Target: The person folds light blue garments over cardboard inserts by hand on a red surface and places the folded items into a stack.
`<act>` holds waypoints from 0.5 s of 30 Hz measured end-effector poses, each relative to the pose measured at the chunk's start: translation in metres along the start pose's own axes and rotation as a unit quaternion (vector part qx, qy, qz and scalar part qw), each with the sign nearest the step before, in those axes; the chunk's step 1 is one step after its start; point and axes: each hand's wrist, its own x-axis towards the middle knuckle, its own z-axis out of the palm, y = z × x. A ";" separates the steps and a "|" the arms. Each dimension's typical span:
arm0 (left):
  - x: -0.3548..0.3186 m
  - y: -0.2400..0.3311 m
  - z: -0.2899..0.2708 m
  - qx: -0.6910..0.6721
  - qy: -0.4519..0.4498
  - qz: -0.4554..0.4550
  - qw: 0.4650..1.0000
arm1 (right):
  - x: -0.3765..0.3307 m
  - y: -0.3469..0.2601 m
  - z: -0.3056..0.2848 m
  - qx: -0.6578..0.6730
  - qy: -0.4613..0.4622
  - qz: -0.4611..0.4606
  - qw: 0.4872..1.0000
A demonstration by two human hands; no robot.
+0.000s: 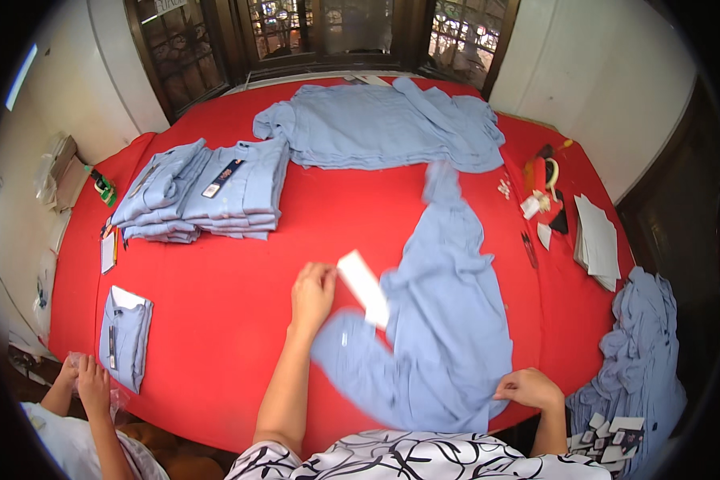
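A light blue shirt (448,320) lies spread on the red table (232,304) in front of me. My left hand (312,292) holds a white card strip (364,288) just above the shirt's left sleeve; the card looks blurred. My right hand (528,390) grips the shirt's hem at the near table edge.
A stack of folded blue shirts (208,192) sits at the left, a flat pile of unfolded ones (384,124) at the back. One folded shirt (124,336) lies near another person's hands (88,384). White papers (596,240), scissors and tags are right; a heap of shirts (640,360) hangs off the right edge.
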 end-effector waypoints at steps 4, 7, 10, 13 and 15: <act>0.059 -0.025 0.040 0.122 0.019 0.036 0.992 | -0.009 0.019 0.033 0.097 0.286 -0.023 0.953; 0.138 -0.049 0.058 0.225 -0.005 0.024 0.974 | 0.032 0.051 0.093 0.030 0.389 -0.079 0.917; 0.216 -0.045 0.054 0.243 -0.028 -0.012 0.970 | 0.041 0.044 0.136 -0.176 0.445 -0.086 0.874; 0.234 -0.042 0.063 0.273 -0.050 -0.093 0.956 | 0.033 0.036 0.132 -0.122 0.428 -0.034 0.895; 0.214 -0.057 0.066 0.334 -0.022 -0.071 0.940 | 0.033 0.037 0.133 -0.118 0.427 -0.048 0.895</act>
